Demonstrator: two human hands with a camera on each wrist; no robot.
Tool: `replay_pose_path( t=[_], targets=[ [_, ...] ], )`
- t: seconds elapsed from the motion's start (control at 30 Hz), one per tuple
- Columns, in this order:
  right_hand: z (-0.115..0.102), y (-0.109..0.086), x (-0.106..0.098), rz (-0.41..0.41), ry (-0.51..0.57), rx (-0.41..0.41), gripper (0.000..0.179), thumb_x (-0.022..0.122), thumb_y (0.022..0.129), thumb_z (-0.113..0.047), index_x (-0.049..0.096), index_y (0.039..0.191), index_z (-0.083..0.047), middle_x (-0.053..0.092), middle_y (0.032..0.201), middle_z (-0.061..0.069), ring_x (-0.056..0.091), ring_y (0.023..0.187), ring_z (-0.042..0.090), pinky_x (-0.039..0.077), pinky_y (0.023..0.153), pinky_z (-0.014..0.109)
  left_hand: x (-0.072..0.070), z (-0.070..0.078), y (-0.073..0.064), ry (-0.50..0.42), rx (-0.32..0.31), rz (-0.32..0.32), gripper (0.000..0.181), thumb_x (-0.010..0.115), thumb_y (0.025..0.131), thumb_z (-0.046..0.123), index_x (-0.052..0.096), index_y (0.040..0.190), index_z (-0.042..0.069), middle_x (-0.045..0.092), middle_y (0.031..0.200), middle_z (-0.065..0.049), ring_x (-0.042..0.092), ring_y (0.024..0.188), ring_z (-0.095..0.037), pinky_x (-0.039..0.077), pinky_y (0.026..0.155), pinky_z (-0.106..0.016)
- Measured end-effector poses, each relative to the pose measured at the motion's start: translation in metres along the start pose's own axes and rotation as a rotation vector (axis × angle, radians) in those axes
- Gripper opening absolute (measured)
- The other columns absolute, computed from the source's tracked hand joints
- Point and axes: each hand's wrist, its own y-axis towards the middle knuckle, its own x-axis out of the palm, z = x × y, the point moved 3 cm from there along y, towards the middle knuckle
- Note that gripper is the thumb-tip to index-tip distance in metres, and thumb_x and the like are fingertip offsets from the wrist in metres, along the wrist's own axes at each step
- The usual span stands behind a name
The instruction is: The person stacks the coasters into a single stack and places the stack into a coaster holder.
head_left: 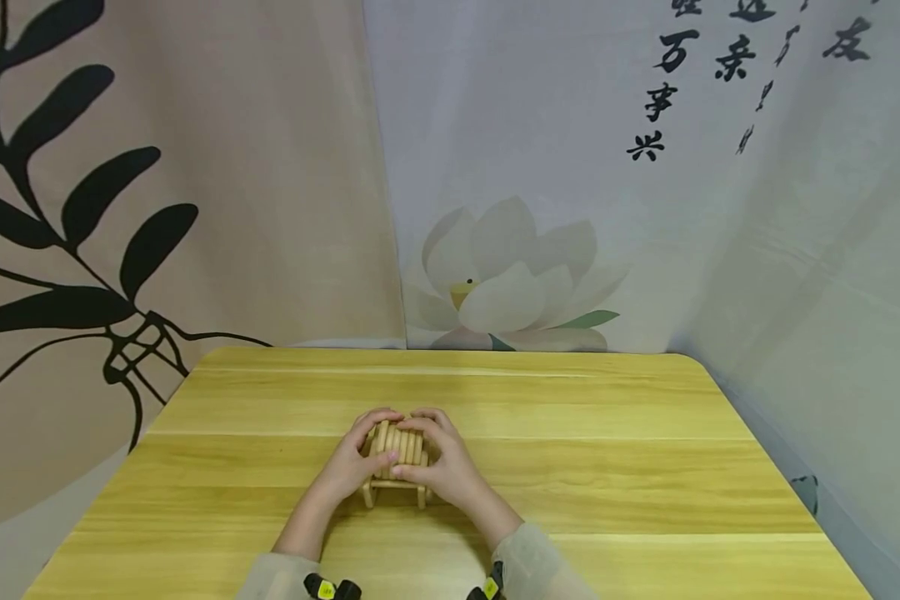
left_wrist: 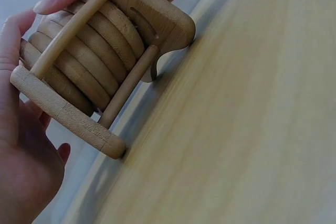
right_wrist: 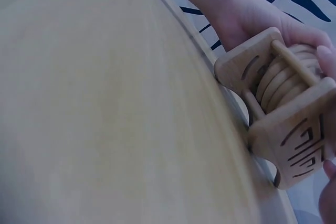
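Observation:
A small bamboo coaster rack (head_left: 397,484) stands on its feet near the middle of the table. Several round wooden coasters (head_left: 401,446) sit upright in it, side by side. My left hand (head_left: 345,471) curls round the stack from the left, thumb on the near face and fingers over the top. From the other side my right hand (head_left: 453,471) holds it the same way, its thumb close to the left one. Two round rods and a slotted end panel (left_wrist: 152,17) of the rack show in the left wrist view. Carved lines mark the other end panel (right_wrist: 302,140) in the right wrist view.
The wood-grain table (head_left: 607,475) spreads out on all sides of the rack. Behind it hang printed curtains (head_left: 285,183) with dark leaves, a pale lotus and black characters.

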Motion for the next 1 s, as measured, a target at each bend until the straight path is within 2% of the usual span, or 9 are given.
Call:
replay_pose_path(
  t=[0.17,0.4,0.53,0.7,0.83,0.93,1.0],
  targets=[
    [0.001,0.0,0.001,0.007,0.0,-0.011,0.055,0.083,0.076,-0.023,0.058,0.126,-0.023,0.043,0.135,0.002,0.043,0.123,0.023,0.042,0.096,0.046,0.0,0.003,-0.001,0.011,0.016,0.03,0.044,0.066,0.09,0.007,0.053,0.132,0.009,0.036,0.144,-0.021,0.024,0.136,-0.039,0.012,0.102,-0.072],
    [0.001,0.0,0.001,0.004,0.002,-0.021,0.056,0.083,0.076,-0.026,0.058,0.126,-0.023,0.044,0.135,0.003,0.042,0.124,0.023,0.04,0.098,0.049,0.002,0.036,-0.007,0.023,0.015,0.055,0.04,0.062,0.092,0.008,0.053,0.13,0.0,0.044,0.139,-0.021,0.032,0.131,-0.042,0.021,0.098,-0.071],
    [0.0,0.0,-0.001,0.012,0.004,-0.005,0.056,0.084,0.074,-0.026,0.058,0.124,-0.024,0.045,0.134,0.003,0.042,0.125,0.021,0.036,0.101,0.051,0.004,0.044,-0.008,0.018,0.004,0.062,0.042,0.061,0.093,0.008,0.052,0.132,-0.002,0.044,0.139,-0.02,0.032,0.131,-0.041,0.021,0.1,-0.068],
    [-0.002,0.0,-0.004,0.021,-0.015,0.01,0.06,0.084,0.073,-0.021,0.058,0.127,-0.019,0.045,0.135,0.004,0.041,0.125,0.023,0.035,0.102,0.052,0.006,0.042,-0.006,0.0,0.027,0.082,0.043,0.06,0.092,0.008,0.051,0.133,-0.001,0.044,0.14,-0.021,0.03,0.132,-0.042,0.019,0.1,-0.07],
    [-0.006,0.0,-0.009,0.028,-0.018,-0.017,0.062,0.083,0.074,-0.014,0.056,0.129,-0.01,0.044,0.137,0.013,0.041,0.126,0.031,0.036,0.1,0.056,0.005,0.029,-0.001,-0.008,0.025,0.106,0.043,0.061,0.093,0.01,0.052,0.134,0.006,0.043,0.142,-0.015,0.026,0.135,-0.039,0.014,0.102,-0.071],
    [-0.009,0.0,-0.013,0.031,-0.023,-0.023,0.059,0.081,0.077,-0.015,0.056,0.13,-0.01,0.044,0.137,0.015,0.042,0.125,0.032,0.035,0.1,0.058,0.005,0.022,0.002,-0.017,0.021,0.122,0.043,0.061,0.094,0.013,0.052,0.135,0.009,0.042,0.144,-0.011,0.024,0.137,-0.035,0.009,0.104,-0.07],
    [-0.012,-0.001,-0.017,0.033,-0.037,-0.014,0.056,0.08,0.079,-0.018,0.056,0.13,-0.013,0.045,0.138,0.012,0.042,0.125,0.03,0.035,0.1,0.057,0.005,0.023,0.004,-0.016,0.031,0.131,0.042,0.061,0.094,0.016,0.053,0.135,0.01,0.043,0.143,-0.01,0.025,0.137,-0.034,0.009,0.105,-0.068]
  ],
)
